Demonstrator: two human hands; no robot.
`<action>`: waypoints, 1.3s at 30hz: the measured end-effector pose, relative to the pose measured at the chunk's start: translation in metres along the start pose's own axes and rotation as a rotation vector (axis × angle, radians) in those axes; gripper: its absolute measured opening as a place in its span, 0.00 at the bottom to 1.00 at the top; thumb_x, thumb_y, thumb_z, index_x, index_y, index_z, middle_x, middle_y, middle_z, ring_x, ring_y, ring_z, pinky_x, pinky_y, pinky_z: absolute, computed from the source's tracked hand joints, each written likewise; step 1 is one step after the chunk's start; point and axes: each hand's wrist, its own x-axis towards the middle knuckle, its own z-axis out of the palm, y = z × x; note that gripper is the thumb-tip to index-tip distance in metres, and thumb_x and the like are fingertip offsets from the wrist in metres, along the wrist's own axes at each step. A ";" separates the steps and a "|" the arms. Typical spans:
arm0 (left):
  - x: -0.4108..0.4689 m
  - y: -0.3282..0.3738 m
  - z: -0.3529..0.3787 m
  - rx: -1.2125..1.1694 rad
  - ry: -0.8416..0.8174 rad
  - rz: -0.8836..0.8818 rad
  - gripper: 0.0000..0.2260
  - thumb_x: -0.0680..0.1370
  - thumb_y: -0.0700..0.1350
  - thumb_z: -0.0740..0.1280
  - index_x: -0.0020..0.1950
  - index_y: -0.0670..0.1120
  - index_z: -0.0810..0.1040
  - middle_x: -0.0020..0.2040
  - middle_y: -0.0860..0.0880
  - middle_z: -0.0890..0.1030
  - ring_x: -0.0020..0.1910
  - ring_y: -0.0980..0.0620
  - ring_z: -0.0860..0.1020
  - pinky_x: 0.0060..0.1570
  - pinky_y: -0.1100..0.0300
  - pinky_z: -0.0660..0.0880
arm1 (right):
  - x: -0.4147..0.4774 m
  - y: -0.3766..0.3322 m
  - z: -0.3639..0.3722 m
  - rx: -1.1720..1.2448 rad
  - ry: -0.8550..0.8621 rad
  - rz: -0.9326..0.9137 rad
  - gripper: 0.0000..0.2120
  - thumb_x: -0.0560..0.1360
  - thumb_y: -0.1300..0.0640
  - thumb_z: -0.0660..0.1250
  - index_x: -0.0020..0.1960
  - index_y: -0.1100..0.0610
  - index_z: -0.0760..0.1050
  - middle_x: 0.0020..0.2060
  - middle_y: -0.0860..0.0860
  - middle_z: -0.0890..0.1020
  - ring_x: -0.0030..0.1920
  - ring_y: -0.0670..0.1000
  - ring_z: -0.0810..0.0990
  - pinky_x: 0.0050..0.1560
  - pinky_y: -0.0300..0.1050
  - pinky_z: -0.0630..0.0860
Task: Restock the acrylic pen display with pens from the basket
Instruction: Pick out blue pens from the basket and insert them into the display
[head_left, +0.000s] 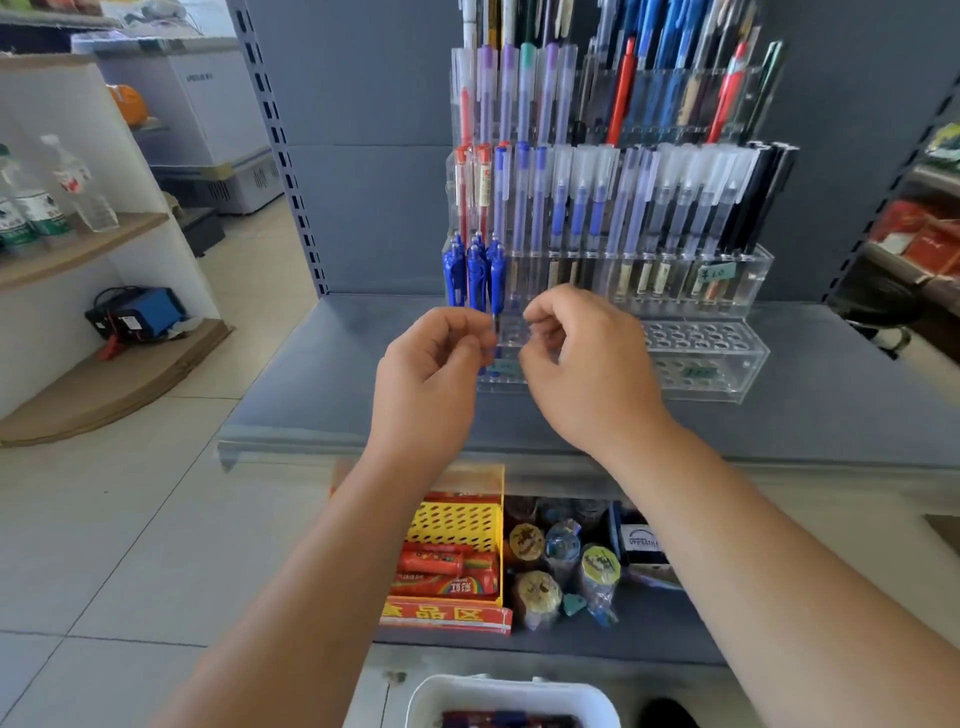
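Two bare hands reach over a grey shelf (332, 395) toward a clear acrylic pen display (748, 280) standing at the shelf's back. The display rises in stepped tiers. The lowest front tier is a block of round holes, mostly unfilled on its right side. The left hand (431, 374) has its fingers curled, thumb and forefinger pinched on a blue pen (497, 283) that stands upright over the front tier's left end. The right hand (582, 364) is loosely curled just beside it, fingertips drawn together; whether it grips anything cannot be told. Both hands cover the left part of the front tier.

About three blue click pens (475, 275) stand clustered at the display's left. Behind them one row holds two red capped pens (470, 182), several blue ones with frosted caps, then black ones at the right. Higher rows hold purple, teal, red and blue pens; their exact count is unclear.

A white basket (511, 699) sits at the bottom edge, below the arms, with dark pens lying inside. On a lower shelf sit a yellow perforated tray (457, 525) of red packets and several wrapped snacks (563, 566).
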 end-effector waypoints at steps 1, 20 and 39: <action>-0.007 0.000 -0.002 0.050 -0.016 0.020 0.15 0.78 0.34 0.62 0.46 0.53 0.80 0.42 0.55 0.84 0.45 0.54 0.82 0.49 0.61 0.79 | -0.010 -0.001 -0.004 -0.032 -0.030 -0.003 0.09 0.75 0.61 0.66 0.54 0.56 0.78 0.45 0.49 0.79 0.44 0.50 0.78 0.44 0.53 0.79; -0.253 -0.164 -0.025 0.713 -0.429 -0.312 0.13 0.78 0.37 0.63 0.60 0.45 0.80 0.58 0.49 0.79 0.51 0.54 0.75 0.51 0.62 0.69 | -0.283 0.045 0.051 -0.244 -0.720 0.206 0.07 0.78 0.55 0.62 0.54 0.55 0.74 0.51 0.52 0.77 0.52 0.56 0.76 0.41 0.49 0.73; -0.280 -0.250 0.002 0.772 -0.558 -0.626 0.15 0.80 0.37 0.62 0.66 0.47 0.77 0.65 0.46 0.75 0.56 0.46 0.77 0.58 0.52 0.79 | -0.377 0.127 0.125 -0.186 -0.982 0.688 0.14 0.76 0.57 0.65 0.62 0.54 0.74 0.58 0.53 0.78 0.56 0.56 0.77 0.54 0.47 0.76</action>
